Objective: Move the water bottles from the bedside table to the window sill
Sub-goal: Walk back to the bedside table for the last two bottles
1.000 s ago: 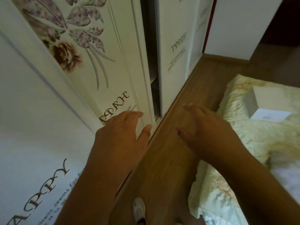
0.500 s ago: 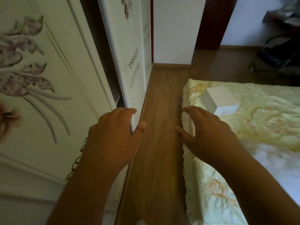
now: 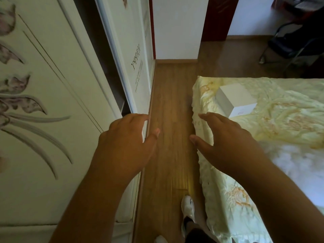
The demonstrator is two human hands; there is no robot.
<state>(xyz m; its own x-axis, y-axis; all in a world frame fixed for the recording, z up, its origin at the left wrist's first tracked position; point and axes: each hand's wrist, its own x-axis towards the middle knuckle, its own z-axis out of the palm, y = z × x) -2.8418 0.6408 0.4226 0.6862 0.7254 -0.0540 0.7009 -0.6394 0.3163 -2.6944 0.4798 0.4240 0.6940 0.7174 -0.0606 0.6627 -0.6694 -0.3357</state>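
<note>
No water bottle, bedside table or window sill is in view. My left hand (image 3: 126,142) is held out in front of me, fingers loosely bent, in front of the wardrobe's edge and holding nothing. My right hand (image 3: 226,141) is stretched forward with fingers spread and relaxed, hovering over the near corner of the bed, also empty.
A white wardrobe (image 3: 52,102) with sliding doors and flower prints runs along the left. A narrow strip of wooden floor (image 3: 171,120) leads ahead between it and the bed (image 3: 263,134), which carries a white box (image 3: 235,99). A dark chair (image 3: 298,41) stands far right. My shoe (image 3: 188,207) is below.
The view has swung right, away from the wardrobe doors, and now looks down the floor strip with more of the bed showing. Both hands stay raised and empty.
</note>
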